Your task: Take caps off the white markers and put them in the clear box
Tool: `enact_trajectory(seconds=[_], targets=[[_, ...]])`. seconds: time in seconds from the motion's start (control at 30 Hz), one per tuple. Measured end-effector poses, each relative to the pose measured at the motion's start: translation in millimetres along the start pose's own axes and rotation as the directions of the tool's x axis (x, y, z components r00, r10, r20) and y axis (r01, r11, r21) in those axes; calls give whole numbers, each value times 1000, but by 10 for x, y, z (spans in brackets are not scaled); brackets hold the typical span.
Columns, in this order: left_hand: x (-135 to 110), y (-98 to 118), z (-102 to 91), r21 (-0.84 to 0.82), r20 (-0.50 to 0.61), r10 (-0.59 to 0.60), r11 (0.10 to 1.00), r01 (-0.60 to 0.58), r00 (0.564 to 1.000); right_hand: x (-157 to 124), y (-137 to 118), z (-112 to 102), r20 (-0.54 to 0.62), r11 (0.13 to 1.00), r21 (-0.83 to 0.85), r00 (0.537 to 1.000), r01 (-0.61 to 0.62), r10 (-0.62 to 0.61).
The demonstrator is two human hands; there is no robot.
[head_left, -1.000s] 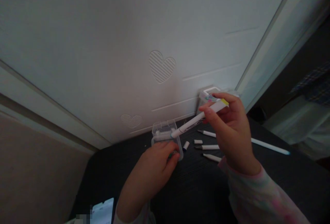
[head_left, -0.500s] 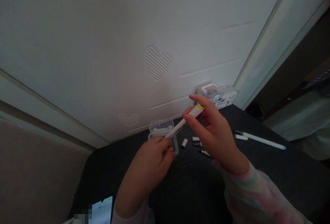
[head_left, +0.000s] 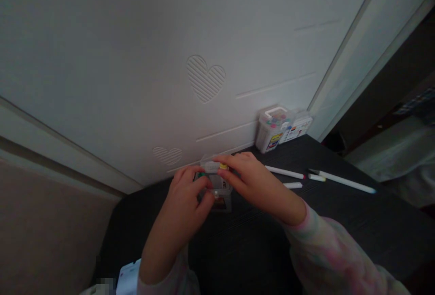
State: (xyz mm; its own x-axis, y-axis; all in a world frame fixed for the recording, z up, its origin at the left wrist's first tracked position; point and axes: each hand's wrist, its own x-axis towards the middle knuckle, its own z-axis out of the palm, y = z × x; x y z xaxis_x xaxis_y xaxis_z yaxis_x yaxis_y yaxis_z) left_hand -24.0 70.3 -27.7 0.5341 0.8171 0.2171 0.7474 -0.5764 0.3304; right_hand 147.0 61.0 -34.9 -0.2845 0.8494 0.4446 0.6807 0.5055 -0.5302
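A small clear plastic box (head_left: 220, 195) sits on the dark table (head_left: 258, 245) near the white wall. My left hand (head_left: 185, 200) grips its left side with curled fingers. My right hand (head_left: 249, 179) reaches over the box from the right, fingers pinched on a white marker with a yellow end (head_left: 222, 166) held at the box's top. Most of the marker is hidden by my fingers.
Three white markers (head_left: 285, 172) (head_left: 343, 181) (head_left: 292, 185) and a short cap (head_left: 316, 177) lie on the table to the right. A clear marker case (head_left: 273, 129) stands against the wall. A white card (head_left: 128, 277) lies at the lower left.
My right hand has lowered the yellow-ended marker from above the table down to the clear box. My left hand has shifted onto the box's left side. The camera view moved slightly.
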Motion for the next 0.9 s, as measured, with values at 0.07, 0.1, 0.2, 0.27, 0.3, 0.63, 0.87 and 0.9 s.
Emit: enact_trajectory(seconds=[0.07,0.1,0.2,0.27,0.3,0.63,0.87,0.9], targets=[[0,-20,-7,-20,13,-12,1000,12,1000,2,11,18,12,1000,22,1000,5,-5],[1,-29,-10,-34,16,-19,999,20,1000,2,17,26,19,999,34,1000,8,-8],[0,-58,-10,-77,16,-41,996,42,999,4,36,44,36,998,55,999,10,-12],[-4,-77,-7,-101,10,-42,994,43,999,7,46,50,38,998,65,999,11,-14],[-7,-84,-5,-111,5,-42,993,42,999,8,49,52,40,998,70,999,11,-14],[-51,-75,-78,-207,57,-122,969,131,991,20,21,61,5,998,60,1000,19,-19],[-85,-79,-101,-256,51,-128,957,137,990,9,-12,155,39,998,17,997,64,-65],[-85,-80,-100,-261,52,-126,956,135,991,9,-20,169,54,997,7,996,71,-71]])
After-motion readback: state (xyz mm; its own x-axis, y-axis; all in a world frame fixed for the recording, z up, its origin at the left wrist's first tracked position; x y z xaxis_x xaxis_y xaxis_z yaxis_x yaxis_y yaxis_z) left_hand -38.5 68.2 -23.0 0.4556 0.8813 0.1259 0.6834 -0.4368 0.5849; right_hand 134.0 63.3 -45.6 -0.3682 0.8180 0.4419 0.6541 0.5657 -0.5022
